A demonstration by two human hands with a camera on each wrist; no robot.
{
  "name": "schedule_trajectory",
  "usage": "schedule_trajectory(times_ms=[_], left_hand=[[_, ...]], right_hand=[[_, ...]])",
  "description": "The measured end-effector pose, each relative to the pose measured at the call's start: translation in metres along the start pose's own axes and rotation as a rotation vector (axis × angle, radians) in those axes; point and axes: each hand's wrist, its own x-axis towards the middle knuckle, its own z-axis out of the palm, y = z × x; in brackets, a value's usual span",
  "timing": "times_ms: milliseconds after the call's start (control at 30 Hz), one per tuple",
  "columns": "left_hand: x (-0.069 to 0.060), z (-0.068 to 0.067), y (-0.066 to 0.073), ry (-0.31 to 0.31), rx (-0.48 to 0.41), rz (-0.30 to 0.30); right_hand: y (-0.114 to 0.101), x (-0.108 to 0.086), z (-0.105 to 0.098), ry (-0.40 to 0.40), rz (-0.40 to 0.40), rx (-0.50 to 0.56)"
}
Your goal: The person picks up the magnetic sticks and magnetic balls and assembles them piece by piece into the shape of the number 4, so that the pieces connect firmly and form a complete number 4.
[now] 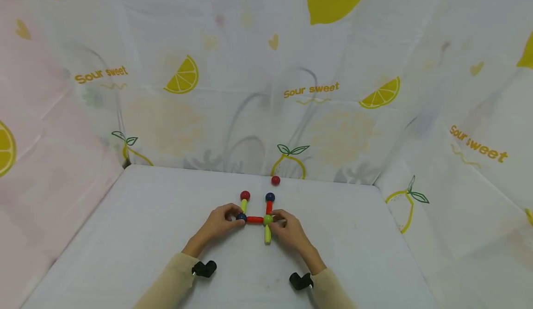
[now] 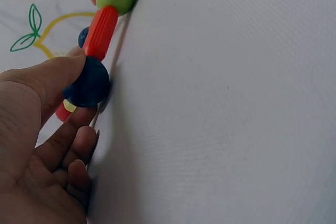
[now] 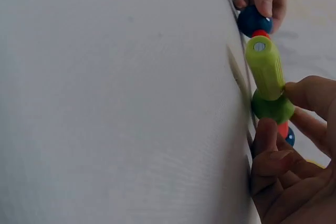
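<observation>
A joined figure of balls and ribbed rods lies on the white table. My left hand [image 1: 222, 221] pinches its dark blue ball [image 2: 90, 83] between thumb and fingers. From that ball a red rod [image 1: 255, 219] runs across to a green ball [image 3: 273, 106], which my right hand [image 1: 289, 230] pinches. A yellow-green rod [image 3: 265, 69] points from the green ball toward me, its near end bare. Behind the green ball, another red rod [image 1: 269, 207] leads to a second blue ball [image 1: 270, 197]. A yellow-green rod [image 1: 244, 205] links the left blue ball to a red ball [image 1: 245, 195].
A loose red ball [image 1: 275, 180] sits by the table's back edge, apart from the figure. Lemon-printed cloth [image 1: 233, 128] hangs behind and at both sides of the table [image 1: 104, 235]. Black wrist cameras [image 1: 204, 268] are worn at both sleeves.
</observation>
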Motion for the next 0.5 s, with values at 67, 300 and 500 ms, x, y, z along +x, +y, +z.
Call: schedule_trajectory(times_ms=[67, 300, 500], left_hand=[[0.001, -0.001, -0.001, -0.003, 0.005, 0.003], [0.015, -0.014, 0.015, -0.041, 0.068, 0.012], [0.054, -0.011, 0.036, -0.043, 0.151, 0.053]], right_hand=[[0.001, 0.003, 0.000, -0.009, -0.012, -0.003], [0.001, 0.010, -0.002, -0.026, -0.028, 0.002], [0.003, 0.011, -0.005, -0.032, -0.027, 0.007]])
